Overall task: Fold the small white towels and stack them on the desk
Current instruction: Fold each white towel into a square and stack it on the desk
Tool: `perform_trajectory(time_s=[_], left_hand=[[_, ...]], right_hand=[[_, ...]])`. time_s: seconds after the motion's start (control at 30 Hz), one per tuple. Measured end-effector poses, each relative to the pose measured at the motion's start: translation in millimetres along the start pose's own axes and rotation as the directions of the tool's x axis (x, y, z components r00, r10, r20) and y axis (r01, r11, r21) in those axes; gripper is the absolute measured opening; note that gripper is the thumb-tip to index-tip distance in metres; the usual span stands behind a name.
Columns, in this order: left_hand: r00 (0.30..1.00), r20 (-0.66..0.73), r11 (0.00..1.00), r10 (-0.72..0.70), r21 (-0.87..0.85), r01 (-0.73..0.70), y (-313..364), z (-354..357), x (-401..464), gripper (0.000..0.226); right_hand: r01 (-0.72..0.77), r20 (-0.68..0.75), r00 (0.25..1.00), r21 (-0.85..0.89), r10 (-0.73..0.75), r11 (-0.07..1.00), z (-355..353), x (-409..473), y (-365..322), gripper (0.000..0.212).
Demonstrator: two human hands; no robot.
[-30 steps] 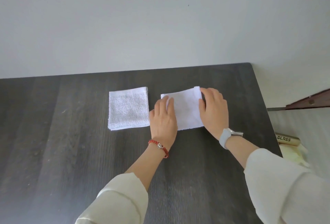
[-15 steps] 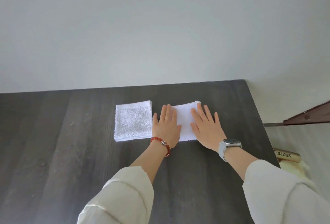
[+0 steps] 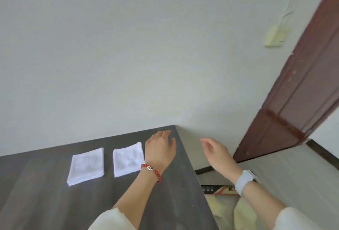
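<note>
Towels first: the left hand (image 3: 160,149) hovers open and empty just right of the nearer small white folded terry towel (image 3: 128,159); the right hand (image 3: 216,151), open too, hangs past the dark wood-grain bench (image 3: 174,202) edge. A second folded white towel (image 3: 87,168) lies apart, unstacked. Risk: a careless grab could spring the folds open or leave the stack crooked. Motion blur hides the creases; whatever the hands head for sits below the bench, cut off.

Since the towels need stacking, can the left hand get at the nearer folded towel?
Probably yes. The left hand hovers open beside the right-hand folded towel, with only bare desk between. The right hand is out past the desk edge, not in the way.
</note>
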State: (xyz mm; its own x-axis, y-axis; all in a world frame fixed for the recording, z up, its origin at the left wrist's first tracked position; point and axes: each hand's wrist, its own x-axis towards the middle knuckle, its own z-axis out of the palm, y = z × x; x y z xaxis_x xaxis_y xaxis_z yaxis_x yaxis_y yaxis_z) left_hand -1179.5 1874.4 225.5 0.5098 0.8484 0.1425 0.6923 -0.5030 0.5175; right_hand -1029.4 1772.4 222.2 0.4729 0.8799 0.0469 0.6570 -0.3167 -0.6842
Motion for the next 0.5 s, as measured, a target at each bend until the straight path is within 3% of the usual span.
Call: perform_trajectory(time_s=[0.13, 0.27, 0.37, 0.5], left_hand=[[0.982, 0.024, 0.969, 0.189, -0.166, -0.182, 153, 47, -70, 0.036], [0.915, 0.140, 0.895, 0.379, -0.306, -0.324, 305, 115, -159, 0.032], [0.791, 0.229, 0.794, 0.567, -0.406, -0.452, 410, 169, -232, 0.028], [0.569, 0.317, 0.640, 0.759, -0.525, -0.560, 530, 232, -336, 0.027]], right_hand=[[-0.109, -0.174, 0.979, 0.004, 0.108, 0.994, -126, -110, 75, 0.025], [-0.278, -0.343, 0.901, 0.008, 0.264, 0.960, -240, -252, 164, 0.023], [-0.437, -0.448, 0.790, 0.069, 0.419, 0.897, -308, -366, 226, 0.025], [-0.608, -0.528, 0.559, 0.264, 0.639, 0.749, -364, -508, 290, 0.027]])
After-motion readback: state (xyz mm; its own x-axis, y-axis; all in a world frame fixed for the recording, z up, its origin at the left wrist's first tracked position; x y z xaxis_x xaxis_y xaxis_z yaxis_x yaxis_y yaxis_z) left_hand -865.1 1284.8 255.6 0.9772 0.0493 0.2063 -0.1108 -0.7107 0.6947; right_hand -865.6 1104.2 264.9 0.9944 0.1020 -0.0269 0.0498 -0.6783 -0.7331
